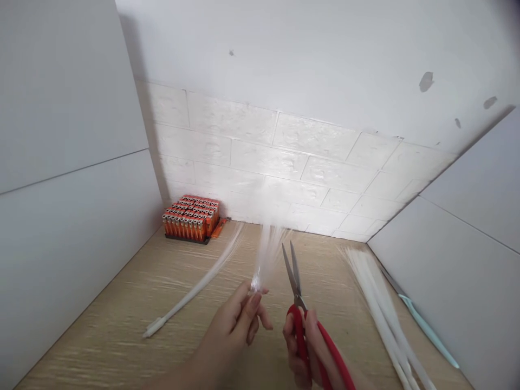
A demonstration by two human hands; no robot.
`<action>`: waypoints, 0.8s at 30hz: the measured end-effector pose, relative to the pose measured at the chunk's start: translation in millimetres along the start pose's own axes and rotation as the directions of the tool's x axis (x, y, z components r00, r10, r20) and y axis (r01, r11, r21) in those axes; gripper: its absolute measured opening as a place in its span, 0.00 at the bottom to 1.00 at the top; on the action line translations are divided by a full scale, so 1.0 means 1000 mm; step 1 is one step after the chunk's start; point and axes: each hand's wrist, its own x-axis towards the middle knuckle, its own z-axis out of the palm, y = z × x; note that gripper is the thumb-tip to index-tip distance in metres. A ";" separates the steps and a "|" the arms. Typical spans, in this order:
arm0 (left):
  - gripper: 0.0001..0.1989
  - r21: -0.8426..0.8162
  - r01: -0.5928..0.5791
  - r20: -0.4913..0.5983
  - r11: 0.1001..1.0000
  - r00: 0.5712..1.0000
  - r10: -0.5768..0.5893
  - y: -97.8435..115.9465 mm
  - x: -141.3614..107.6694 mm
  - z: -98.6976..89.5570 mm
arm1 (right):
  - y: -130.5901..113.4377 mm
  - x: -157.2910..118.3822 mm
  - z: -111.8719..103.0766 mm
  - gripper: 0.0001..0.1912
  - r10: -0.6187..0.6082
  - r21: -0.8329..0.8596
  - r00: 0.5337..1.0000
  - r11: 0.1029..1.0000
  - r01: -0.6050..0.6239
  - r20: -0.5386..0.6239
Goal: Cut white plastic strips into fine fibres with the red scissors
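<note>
My left hand (244, 319) pinches the lower end of a bundle of fine clear fibers (268, 249), which fans out upward toward the wall. The fibers' tips blur into the bright tiles. Just to its right, my right hand (303, 346) grips a pair of scissors (298, 309) by the red handles. Their metal blades point up and stand slightly apart, beside the fibers. On the table at left lies a long white fiber bundle (203, 281), thicker at its near end. Several more white fiber bundles (379, 314) lie at right.
A block of orange lighters (190, 219) in a dark tray stands in the back left corner, with a loose orange one (220, 227) beside it. A knife with a light blue handle (430, 330) lies along the right panel. White panels and a tiled wall (252, 141) enclose the wooden tabletop (134, 309).
</note>
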 end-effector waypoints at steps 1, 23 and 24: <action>0.35 0.002 -0.010 -0.015 1.000 1.000 0.010 0.000 0.001 -0.001 | -0.005 -0.003 -0.001 0.23 0.011 -0.006 1.000 1.000 -0.011 0.001; 0.29 0.111 -0.044 0.218 0.993 0.976 0.019 0.003 -0.007 0.006 | 0.002 0.001 0.002 0.25 0.071 0.169 0.995 0.982 -0.082 0.074; 0.29 0.113 -0.041 0.214 0.993 0.977 0.016 0.004 -0.008 0.006 | 0.007 0.002 0.002 0.26 0.063 0.191 0.994 0.978 -0.080 0.090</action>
